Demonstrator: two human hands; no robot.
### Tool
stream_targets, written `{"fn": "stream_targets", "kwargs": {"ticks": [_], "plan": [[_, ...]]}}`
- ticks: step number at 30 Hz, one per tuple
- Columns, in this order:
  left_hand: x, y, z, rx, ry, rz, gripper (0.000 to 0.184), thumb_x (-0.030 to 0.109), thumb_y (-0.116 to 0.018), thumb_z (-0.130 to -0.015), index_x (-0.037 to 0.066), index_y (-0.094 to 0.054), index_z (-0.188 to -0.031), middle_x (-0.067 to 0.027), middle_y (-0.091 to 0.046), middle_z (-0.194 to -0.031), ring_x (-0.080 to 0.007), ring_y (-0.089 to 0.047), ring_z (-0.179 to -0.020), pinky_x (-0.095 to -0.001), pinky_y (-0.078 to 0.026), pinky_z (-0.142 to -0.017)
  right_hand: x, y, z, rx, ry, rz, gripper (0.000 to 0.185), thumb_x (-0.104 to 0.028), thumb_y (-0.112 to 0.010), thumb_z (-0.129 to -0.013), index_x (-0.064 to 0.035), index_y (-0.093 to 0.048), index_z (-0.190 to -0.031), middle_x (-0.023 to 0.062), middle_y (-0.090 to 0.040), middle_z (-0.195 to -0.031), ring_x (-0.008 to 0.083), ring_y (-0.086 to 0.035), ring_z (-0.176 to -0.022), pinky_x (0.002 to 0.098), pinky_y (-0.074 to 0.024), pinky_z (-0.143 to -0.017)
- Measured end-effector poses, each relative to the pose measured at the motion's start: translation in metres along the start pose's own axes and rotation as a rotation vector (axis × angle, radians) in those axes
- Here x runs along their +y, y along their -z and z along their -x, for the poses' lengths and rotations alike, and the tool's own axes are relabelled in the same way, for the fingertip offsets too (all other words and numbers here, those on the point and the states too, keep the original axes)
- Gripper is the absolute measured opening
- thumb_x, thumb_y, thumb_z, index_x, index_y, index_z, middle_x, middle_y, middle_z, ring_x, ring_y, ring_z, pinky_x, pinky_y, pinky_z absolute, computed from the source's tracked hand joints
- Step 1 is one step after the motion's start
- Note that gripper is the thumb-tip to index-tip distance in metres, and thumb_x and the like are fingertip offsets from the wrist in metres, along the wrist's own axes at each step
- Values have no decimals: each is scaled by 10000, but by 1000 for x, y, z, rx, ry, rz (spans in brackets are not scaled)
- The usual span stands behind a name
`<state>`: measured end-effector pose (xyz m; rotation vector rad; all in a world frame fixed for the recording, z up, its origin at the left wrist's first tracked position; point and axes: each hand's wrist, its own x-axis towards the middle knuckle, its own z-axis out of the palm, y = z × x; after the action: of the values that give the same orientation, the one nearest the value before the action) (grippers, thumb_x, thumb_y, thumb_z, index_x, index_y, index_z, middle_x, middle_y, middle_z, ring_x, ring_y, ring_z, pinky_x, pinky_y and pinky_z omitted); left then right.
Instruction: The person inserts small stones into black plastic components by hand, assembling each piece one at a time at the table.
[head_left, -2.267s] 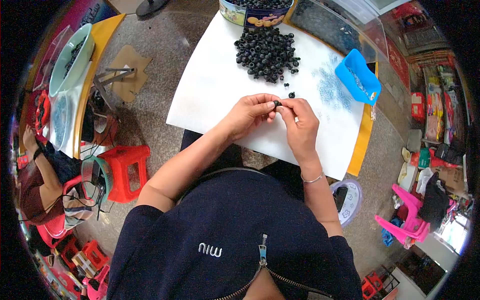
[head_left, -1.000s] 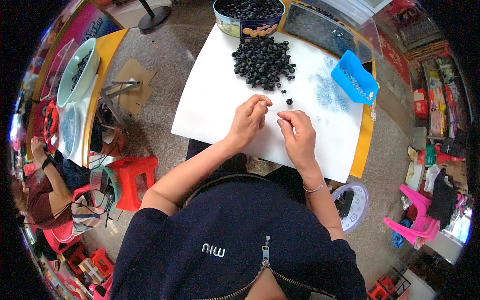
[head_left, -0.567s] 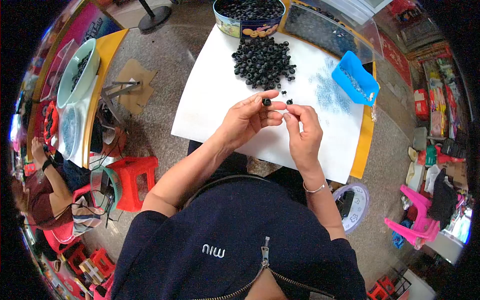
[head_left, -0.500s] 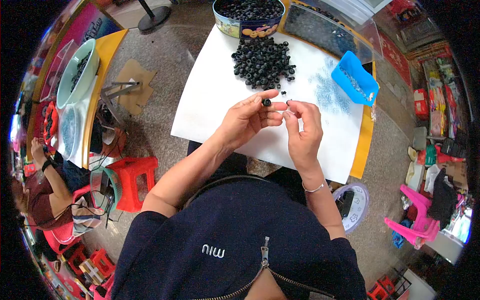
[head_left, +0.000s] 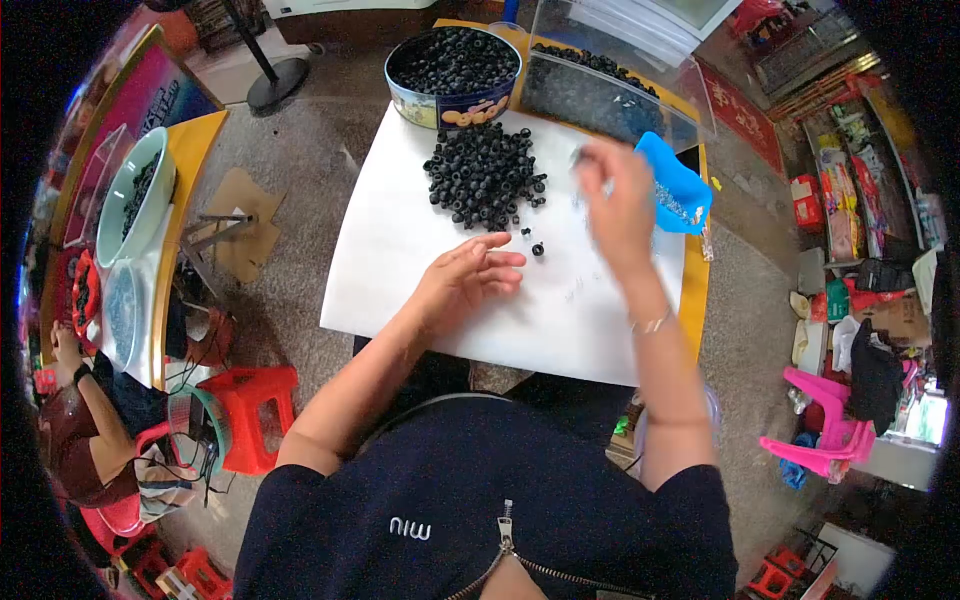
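Note:
A heap of small black ring-shaped parts (head_left: 485, 175) lies on the white table top (head_left: 400, 215). My left hand (head_left: 465, 280) rests just below the heap, palm turned inward, fingers apart and with nothing visible in them. To the right of its fingertips, a single black part (head_left: 538, 249) sits by itself on the white surface. My right hand (head_left: 620, 205) is raised over the right side of the table, left of a blue scoop-shaped tray (head_left: 680, 185) with small clear pieces inside. Motion smears its fingers; a dark spot shows at the fingertips, too blurred to name.
A round tin (head_left: 455, 105) full of black parts stands at the table's far edge, beside a clear plastic bin (head_left: 610, 100) holding more. On a side table at left are a pale green bowl (head_left: 160, 200) and a seated person's hand (head_left: 65, 345). A red stool (head_left: 250, 415) stands on the floor.
The black part that was in my left hand's fingers is no longer there, and one lies on the table nearby. My right hand has moved away from the left, toward the blue tray.

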<state>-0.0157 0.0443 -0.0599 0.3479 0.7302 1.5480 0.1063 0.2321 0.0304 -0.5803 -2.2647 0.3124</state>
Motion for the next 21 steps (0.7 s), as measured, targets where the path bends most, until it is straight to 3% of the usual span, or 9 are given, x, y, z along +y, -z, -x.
{"fn": "stream_targets", "kwargs": {"ticks": [1, 3, 6, 11, 13, 16, 21], "plan": [[1, 2, -2, 2, 20, 98, 502, 305, -495, -975, -24, -398, -1343, -177, -605, -1132, -221, -627, -935, -347, -509, -848, 17, 0, -27, 78, -11, 63, 255, -146, -645, -833, -16, -638, -1052, 101, -655, -877, 235, -590, -765, 348, -463, -729], [4, 2, -2, -17, 10, 71, 478, 280, -505, -972, -26, -415, -1329, -164, -608, -1101, -217, -624, -913, -341, -514, -832, 58, 1, -74, 152, 9, 65, 280, -170, -629, -820, -28, -629, -1062, 133, -659, -835, 312, -609, -800, 423, -460, -719], [5, 1, 3, -22, 15, 76, 407, 228, -520, -964, -19, -460, -1283, -129, -627, -987, -197, -626, -824, -315, -516, -775, 67, 3, -88, 173, -50, -23, 288, -182, -626, -825, -28, -627, -1068, 149, -665, -836, 319, -625, -794, 429, -475, -704], [0, 7, 2, -51, 51, 133, 324, 181, -539, -952, 7, -511, -1225, -95, -646, -866, -178, -628, -726, -294, -513, -717, 29, -8, 4, -81, -12, -82, 164, -158, -644, -812, -20, -671, -896, 128, -653, -812, 289, -593, -756, 399, -446, -700], [2, 7, 3, -43, 85, 133, 303, 152, -544, -946, 12, -521, -1214, -89, -648, -857, -174, -628, -720, -294, -515, -708, 25, -11, 41, -220, -142, -117, 168, -154, -653, -825, -19, -677, -922, 103, -658, -870, 215, -595, -777, 324, -463, -710], [1, 7, 4, -13, 99, 98, 285, 119, -543, -943, 16, -525, -1208, -83, -651, -866, -166, -632, -723, -290, -517, -707, 7, -15, 76, -289, -257, -198, 125, -139, -651, -794, -36, -660, -863, 112, -640, -818, 283, -573, -773, 390, -426, -736], [4, 1, 5, 13, 85, 59, 280, 90, -524, -945, 10, -524, -1213, -87, -652, -902, -164, -647, -758, -288, -527, -742, -10, -31, 92, -301, -137, -34, 156, -140, -668, -768, -64, -620, -895, 90, -596, -827, 282, -538, -823, 390, -394, -775]]}}
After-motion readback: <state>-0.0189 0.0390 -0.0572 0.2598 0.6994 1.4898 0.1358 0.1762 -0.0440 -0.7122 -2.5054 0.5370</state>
